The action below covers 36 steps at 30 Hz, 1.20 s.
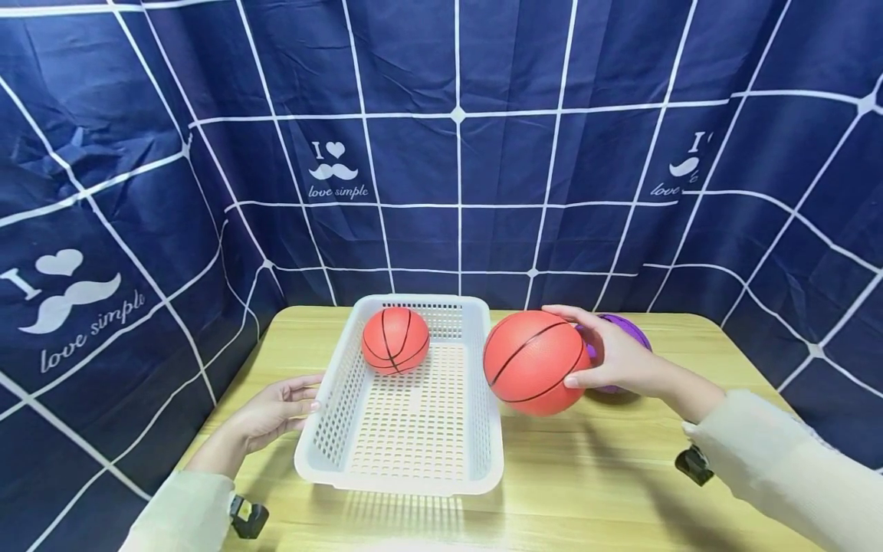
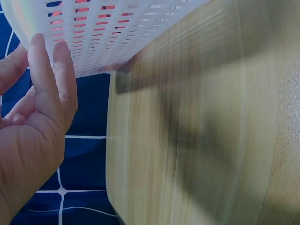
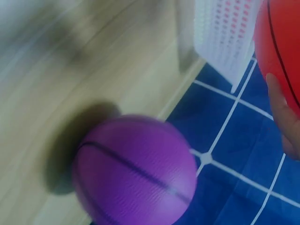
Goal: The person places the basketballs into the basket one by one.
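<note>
- Head view: the right hand (image 1: 614, 354) grips the outer red ball (image 1: 527, 364), thumb on its near side and fingers on its far side. This ball is just beside the right rim of the basket (image 1: 407, 483); I cannot tell whether they touch.
- The grip takes mainly one side of the ball, so I think the round surface could slip out if the fingers squeeze behind its widest part.
- If this ball would knock the rim, the basket could shift to the left, because it looks light.
- The left hand (image 1: 272, 410) has loose, open fingers at the left wall and does not grip it; so weak a support might not stop a slide.
- The inner red ball (image 1: 395, 341) sits in the far left part of the basket. A bump could make it roll toward the bare middle.
- The purple ball (image 3: 136, 173) is on the table (image 1: 552, 491) behind the right hand, near the far edge. A careless backward swing could push it off.
</note>
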{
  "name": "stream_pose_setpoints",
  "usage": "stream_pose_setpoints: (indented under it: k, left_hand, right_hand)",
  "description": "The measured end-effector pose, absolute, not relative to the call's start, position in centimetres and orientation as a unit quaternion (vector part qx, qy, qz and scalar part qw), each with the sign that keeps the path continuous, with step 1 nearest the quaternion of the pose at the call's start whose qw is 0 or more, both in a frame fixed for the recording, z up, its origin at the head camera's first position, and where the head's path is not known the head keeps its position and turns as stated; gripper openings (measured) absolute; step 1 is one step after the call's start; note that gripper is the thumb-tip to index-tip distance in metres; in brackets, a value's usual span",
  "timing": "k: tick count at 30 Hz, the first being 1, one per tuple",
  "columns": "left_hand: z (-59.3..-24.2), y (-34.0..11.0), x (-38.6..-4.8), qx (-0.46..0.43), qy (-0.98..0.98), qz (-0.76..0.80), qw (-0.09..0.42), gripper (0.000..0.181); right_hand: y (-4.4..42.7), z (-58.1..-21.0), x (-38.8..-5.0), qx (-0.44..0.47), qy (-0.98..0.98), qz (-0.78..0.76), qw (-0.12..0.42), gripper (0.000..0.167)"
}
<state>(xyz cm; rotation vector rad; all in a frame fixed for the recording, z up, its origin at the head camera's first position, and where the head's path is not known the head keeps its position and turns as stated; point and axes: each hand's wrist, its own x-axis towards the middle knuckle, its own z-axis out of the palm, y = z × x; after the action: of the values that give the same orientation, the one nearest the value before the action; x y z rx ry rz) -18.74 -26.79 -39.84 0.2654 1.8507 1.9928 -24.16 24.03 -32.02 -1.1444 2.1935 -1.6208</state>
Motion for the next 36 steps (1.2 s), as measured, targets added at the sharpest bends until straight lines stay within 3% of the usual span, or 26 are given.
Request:
stream_pose_setpoints:
  k: [11,29,36]
  left_hand:
    - [-40.0,-26.8,-18.7,0.097,0.665,0.712,0.203,0.063]
    - [-40.0,-26.7,-18.7,0.103,0.657,0.718,0.204,0.064]
    - [-40.0,-26.8,-18.8,0.1,0.655,0.72,0.203,0.065]
  right_hand:
    - [19.3,-31.4,-24.1,-0.362,0.702,-0.593,0.157,0.086]
    - [11.0,-32.3,-24.2,-0.378,0.737,-0.53,0.182,0.087]
    - [8.2,-33.0,-24.1,-0.331,0.75,-0.525,0.228,0.082]
